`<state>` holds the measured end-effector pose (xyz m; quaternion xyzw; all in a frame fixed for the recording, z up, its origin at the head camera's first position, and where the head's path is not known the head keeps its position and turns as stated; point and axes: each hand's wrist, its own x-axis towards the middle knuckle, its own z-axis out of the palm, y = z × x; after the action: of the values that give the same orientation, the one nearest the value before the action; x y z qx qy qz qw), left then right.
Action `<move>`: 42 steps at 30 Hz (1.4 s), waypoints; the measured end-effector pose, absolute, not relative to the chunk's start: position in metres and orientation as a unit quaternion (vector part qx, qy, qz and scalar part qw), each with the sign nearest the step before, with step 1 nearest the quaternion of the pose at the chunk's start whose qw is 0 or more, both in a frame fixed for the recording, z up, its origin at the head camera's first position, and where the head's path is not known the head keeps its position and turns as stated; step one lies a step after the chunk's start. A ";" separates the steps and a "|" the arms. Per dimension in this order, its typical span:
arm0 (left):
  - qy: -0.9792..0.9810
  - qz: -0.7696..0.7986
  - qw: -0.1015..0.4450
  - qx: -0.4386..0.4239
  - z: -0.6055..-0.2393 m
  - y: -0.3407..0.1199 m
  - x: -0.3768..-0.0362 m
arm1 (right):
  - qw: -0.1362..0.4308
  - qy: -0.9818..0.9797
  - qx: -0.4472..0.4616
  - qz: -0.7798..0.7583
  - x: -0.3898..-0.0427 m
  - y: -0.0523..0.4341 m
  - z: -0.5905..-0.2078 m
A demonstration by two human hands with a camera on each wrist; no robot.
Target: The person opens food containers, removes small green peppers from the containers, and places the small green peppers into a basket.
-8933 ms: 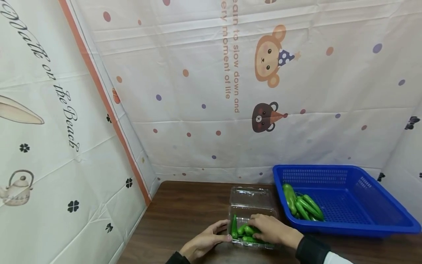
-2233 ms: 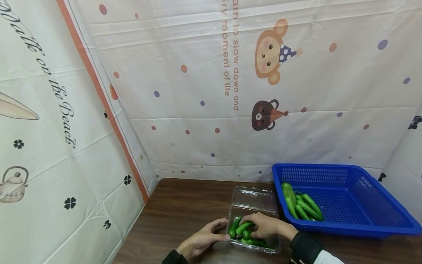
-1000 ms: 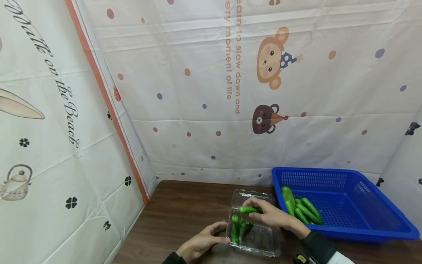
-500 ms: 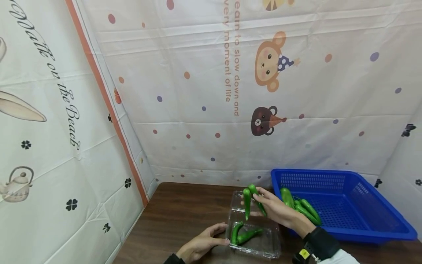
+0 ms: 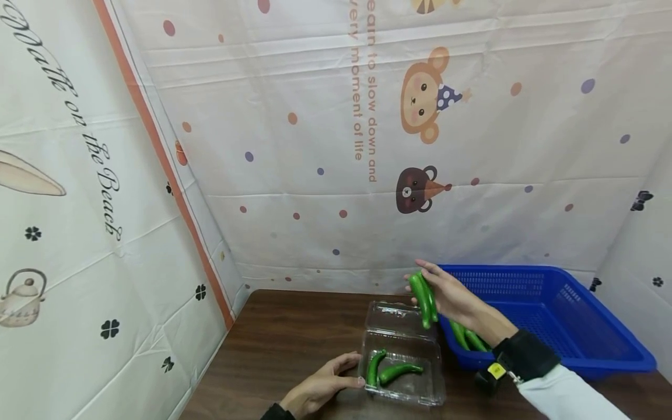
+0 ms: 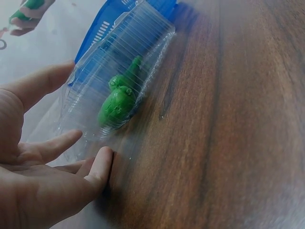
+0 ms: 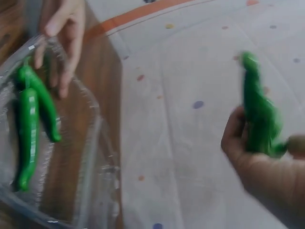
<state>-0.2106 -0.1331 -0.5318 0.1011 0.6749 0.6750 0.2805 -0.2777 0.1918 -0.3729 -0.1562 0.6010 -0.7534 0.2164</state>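
Observation:
My right hand (image 5: 454, 297) grips a small bunch of green chili peppers (image 5: 421, 294), raised over the hinged lid and the near-left corner of the blue basket. In the right wrist view the bunch (image 7: 259, 112) sits between thumb and fingers, blurred. Two more green peppers (image 5: 399, 372) lie in the base of a clear plastic clamshell box (image 5: 427, 391), which stands open on the table. Beside the box's left wall, my left hand (image 5: 325, 382) has its fingers spread, fingertips at the plastic; the left wrist view shows these fingers (image 6: 47, 86) uncurled.
A blue plastic basket (image 5: 619, 335) stands right of the box, with several green peppers (image 5: 464, 337) at its left end, partly behind the right forearm. Dark wooden table (image 5: 294, 332) extends left to a printed cloth wall (image 5: 294, 245) along the back and side.
The right hand has taken peppers out of the box, leaving two inside, and has carried them up and right toward the basket. The left hand stays at the box's left side.

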 end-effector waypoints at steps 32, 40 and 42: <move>0.679 0.671 0.281 0.093 -0.531 -0.133 -0.213 | 0.212 0.718 -0.017 -0.663 -0.309 0.273 -0.369; 0.677 0.672 0.288 0.089 -0.531 -0.134 -0.213 | 0.096 0.914 -0.114 -0.376 -0.301 0.269 -0.404; 0.676 0.672 0.289 0.088 -0.531 -0.133 -0.213 | 0.086 0.931 -0.126 -0.333 -0.299 0.268 -0.412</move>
<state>-0.2127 -0.1334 -0.5308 0.0884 0.6761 0.6719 0.2893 -0.2990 0.2685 -0.4116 -0.1264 0.9305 -0.3327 0.0862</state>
